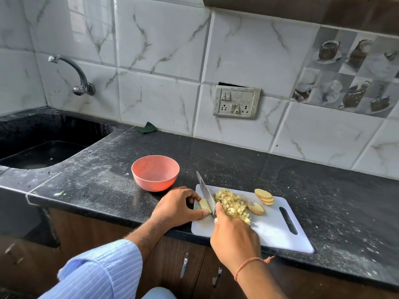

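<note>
A knife (206,195) is gripped by the right hand (234,234), whose fingers are curled round the handle (itself hidden under the hand), and the blade is set against a pale potato strip (204,204). The strip is pinched between thumb and fingertips of the left hand (179,207) at the left end of the white cutting board (280,231). Diced potato (232,205) is heaped just right of the blade, with slices (264,197) beyond it. A pink bowl (155,172) is set nearby on the counter (103,186).

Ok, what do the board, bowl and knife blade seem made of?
Board: likely plastic, smooth matte white, moulded handle slot. Bowl: probably plastic or melamine, even pink, no glaze shine. Knife blade: metal, apparently steel, grey with dull sheen.
</note>
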`<state>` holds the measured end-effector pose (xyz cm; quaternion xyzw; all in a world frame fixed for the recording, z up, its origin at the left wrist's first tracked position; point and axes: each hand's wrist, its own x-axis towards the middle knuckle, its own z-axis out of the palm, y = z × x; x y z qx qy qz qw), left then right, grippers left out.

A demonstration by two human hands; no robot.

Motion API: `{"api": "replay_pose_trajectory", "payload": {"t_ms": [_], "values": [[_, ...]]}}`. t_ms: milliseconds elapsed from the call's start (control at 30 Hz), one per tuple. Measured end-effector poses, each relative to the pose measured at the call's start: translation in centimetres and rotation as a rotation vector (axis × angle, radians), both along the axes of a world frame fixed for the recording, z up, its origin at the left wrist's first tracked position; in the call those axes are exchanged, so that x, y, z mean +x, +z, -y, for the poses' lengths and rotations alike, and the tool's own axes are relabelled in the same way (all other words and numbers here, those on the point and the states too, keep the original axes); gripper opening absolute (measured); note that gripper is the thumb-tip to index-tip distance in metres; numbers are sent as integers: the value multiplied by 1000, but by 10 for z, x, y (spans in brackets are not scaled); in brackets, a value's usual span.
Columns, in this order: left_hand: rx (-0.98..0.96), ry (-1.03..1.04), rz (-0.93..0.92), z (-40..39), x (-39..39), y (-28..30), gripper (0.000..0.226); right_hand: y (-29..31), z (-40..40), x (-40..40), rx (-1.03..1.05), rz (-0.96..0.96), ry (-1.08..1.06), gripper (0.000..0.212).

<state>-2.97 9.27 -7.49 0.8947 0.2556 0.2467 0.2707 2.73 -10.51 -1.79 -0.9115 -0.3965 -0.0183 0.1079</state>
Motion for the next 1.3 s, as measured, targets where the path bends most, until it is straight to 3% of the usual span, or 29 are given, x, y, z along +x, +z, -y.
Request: {"api": "replay_pose_trajectory", "payload": {"t_ms": [600, 1300], "values": [[-11, 5, -31, 0, 1, 2, 53, -1, 25, 1, 184, -55, -7, 57], [-10, 8, 13, -3, 2, -3, 46, -4, 10, 0, -66, 60, 70, 65]]}}
